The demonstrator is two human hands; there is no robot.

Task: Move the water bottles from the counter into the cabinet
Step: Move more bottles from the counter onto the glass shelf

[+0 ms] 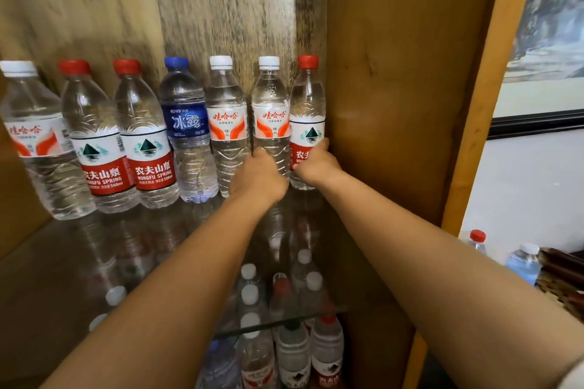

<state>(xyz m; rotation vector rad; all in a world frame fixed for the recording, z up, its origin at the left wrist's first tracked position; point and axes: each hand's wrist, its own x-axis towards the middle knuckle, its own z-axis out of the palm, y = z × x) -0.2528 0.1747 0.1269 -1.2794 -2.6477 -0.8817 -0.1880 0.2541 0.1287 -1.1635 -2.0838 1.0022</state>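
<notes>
Several water bottles stand in a row on the glass shelf (63, 256) of the wooden cabinet. My left hand (259, 177) is wrapped around the lower part of a white-capped bottle with an orange label (271, 104). My right hand (316, 161) grips the red-capped, red-labelled bottle (307, 98) at the row's right end, against the cabinet's side wall (395, 88). Both bottles stand upright on the shelf. Left of them stand another white-capped bottle (226, 117), a blue-labelled bottle (186, 123), two red-labelled bottles (148, 142) and one more white-capped bottle (31, 136).
Below the glass shelf, several more bottles (294, 341) stand on a lower level. Outside the cabinet at the right, a red-capped bottle (477, 240) and a bluish bottle (523, 265) stand on the counter near a dark patterned object (562, 281). A framed picture (543, 41) hangs on the wall.
</notes>
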